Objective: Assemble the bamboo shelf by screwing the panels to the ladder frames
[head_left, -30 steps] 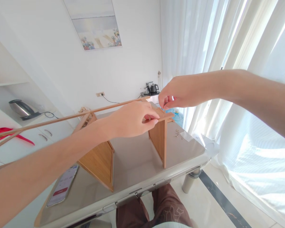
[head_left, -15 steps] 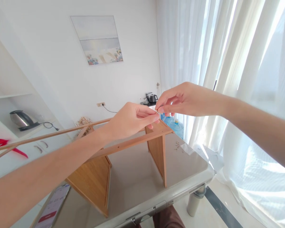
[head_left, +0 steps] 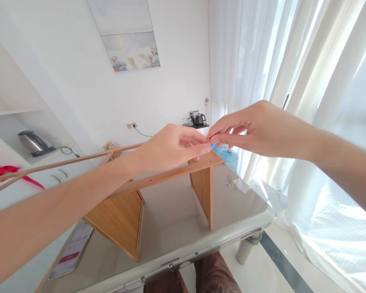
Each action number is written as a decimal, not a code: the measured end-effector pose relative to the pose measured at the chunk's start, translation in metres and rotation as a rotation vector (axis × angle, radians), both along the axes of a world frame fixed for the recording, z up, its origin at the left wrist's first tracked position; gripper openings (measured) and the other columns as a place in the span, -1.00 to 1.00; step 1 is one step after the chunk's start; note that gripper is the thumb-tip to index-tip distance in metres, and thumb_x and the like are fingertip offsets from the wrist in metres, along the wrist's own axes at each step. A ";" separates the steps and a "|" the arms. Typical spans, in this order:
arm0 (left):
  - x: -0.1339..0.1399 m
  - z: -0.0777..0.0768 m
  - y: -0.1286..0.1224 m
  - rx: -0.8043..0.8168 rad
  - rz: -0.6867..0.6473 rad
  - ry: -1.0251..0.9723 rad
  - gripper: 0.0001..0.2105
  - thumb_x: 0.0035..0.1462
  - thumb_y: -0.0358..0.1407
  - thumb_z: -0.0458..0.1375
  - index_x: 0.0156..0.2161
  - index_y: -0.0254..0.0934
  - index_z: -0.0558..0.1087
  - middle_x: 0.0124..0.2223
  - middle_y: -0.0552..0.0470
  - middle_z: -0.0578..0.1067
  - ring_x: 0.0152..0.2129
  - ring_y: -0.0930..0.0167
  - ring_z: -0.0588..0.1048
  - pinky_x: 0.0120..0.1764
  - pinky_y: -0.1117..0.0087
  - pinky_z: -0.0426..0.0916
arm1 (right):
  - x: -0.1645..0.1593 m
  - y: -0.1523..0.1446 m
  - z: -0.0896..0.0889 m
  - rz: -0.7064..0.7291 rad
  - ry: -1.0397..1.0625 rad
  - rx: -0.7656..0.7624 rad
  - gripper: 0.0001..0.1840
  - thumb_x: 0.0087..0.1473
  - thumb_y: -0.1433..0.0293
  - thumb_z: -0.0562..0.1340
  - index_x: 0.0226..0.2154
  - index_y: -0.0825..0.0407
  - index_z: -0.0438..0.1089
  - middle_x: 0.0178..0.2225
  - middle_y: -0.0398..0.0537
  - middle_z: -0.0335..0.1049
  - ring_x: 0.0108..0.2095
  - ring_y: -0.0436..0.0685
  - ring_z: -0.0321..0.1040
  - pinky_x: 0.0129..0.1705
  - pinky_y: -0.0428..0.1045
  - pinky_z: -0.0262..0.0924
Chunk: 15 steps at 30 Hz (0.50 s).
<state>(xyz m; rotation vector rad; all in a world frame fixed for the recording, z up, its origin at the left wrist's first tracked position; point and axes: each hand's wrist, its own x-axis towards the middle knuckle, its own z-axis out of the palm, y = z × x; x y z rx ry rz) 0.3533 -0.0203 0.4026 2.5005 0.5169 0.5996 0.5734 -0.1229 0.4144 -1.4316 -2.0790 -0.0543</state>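
Note:
My left hand and my right hand meet fingertip to fingertip above the wooden frame. Both are closed in a pinch on one small metal piece, apparently a screw, mostly hidden by the fingers. Below them the brown wooden rack stands on the table, with long rails running off to the left and two panels reaching down to the tabletop. Small holes show in its near rail. Several loose screws lie on the table to the right of the rack.
The grey table has a phone at its left edge and a clear plastic bag near the screws. An electric kettle sits on a shelf at left. White curtains hang at right.
The view has tilted down and shifted slightly, so the hands appear further right. They remain together, still pinching the small metal piece. The rack and loose screws have not moved on the table.

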 end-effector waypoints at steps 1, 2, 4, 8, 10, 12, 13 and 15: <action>-0.004 0.003 0.005 0.056 0.004 0.027 -0.67 0.26 0.02 0.21 -0.02 -0.09 0.63 -0.15 0.03 0.66 -0.21 0.32 0.61 -0.13 0.33 0.51 | 0.001 -0.001 -0.002 -0.012 -0.025 0.008 -0.74 0.23 0.13 0.28 -0.15 -0.18 0.65 -0.32 -0.16 0.60 -0.33 0.15 0.52 -0.28 0.04 0.36; -0.010 0.008 0.013 0.121 0.026 0.062 -0.65 0.25 0.04 0.20 0.00 -0.08 0.62 -0.07 0.03 0.65 -0.15 0.30 0.60 -0.07 0.30 0.50 | 0.004 -0.002 -0.005 -0.030 -0.045 0.016 -0.73 0.23 0.10 0.26 -0.16 -0.19 0.64 -0.33 -0.16 0.60 -0.36 0.14 0.51 -0.32 0.03 0.35; -0.029 0.022 0.029 0.235 0.124 0.174 -0.59 0.24 0.10 0.17 0.03 -0.05 0.59 0.02 0.03 0.63 -0.08 0.25 0.58 -0.02 0.26 0.47 | 0.013 -0.003 -0.010 -0.084 -0.066 0.039 -0.69 0.23 0.04 0.23 -0.20 -0.22 0.65 -0.37 -0.17 0.60 -0.43 0.12 0.49 -0.42 0.02 0.32; -0.089 0.040 0.035 0.340 0.375 0.393 -0.54 0.25 0.17 0.09 0.07 0.00 0.56 0.10 0.03 0.58 -0.03 0.18 0.55 0.00 0.18 0.45 | 0.037 -0.013 -0.033 -0.164 -0.085 0.099 -0.61 0.18 -0.13 0.20 -0.19 -0.35 0.63 -0.34 -0.20 0.62 -0.45 0.13 0.52 -0.55 -0.01 0.32; -0.121 0.026 0.013 0.443 0.474 0.310 -0.58 0.28 0.12 0.07 0.05 0.01 0.57 0.10 0.04 0.57 -0.01 0.17 0.53 0.06 0.11 0.43 | 0.046 -0.025 -0.052 -0.219 -0.061 0.096 -0.58 0.15 -0.18 0.19 -0.10 -0.43 0.58 -0.17 -0.21 0.63 -0.34 0.18 0.57 -0.55 0.00 0.41; -0.154 -0.008 -0.020 0.593 0.548 0.144 -0.65 0.23 0.07 0.13 -0.01 0.06 0.60 0.02 0.07 0.61 -0.05 0.14 0.54 0.14 0.04 0.37 | 0.049 -0.038 -0.074 -0.254 0.022 0.053 -0.62 0.11 -0.17 0.23 -0.10 -0.49 0.57 -0.13 -0.17 0.62 -0.24 0.26 0.59 -0.51 0.03 0.48; -0.172 -0.032 -0.038 0.665 0.620 -0.030 -0.71 0.12 0.08 0.21 -0.14 0.11 0.65 -0.12 0.08 0.64 -0.14 0.11 0.56 0.13 -0.01 0.38 | 0.047 -0.044 -0.086 -0.261 0.084 0.030 -0.65 0.09 -0.16 0.26 -0.12 -0.51 0.57 -0.18 -0.11 0.63 -0.26 0.28 0.59 -0.53 0.05 0.47; -0.206 -0.084 -0.070 0.513 0.786 -0.256 -0.81 -0.20 0.05 0.41 -0.37 0.27 0.65 -0.37 0.16 0.64 -0.36 0.04 0.56 0.03 -0.10 0.41 | 0.041 -0.051 -0.107 -0.231 0.272 -0.075 -0.72 0.08 -0.12 0.29 -0.17 -0.51 0.56 -0.26 -0.02 0.62 -0.37 0.30 0.55 -0.53 0.12 0.47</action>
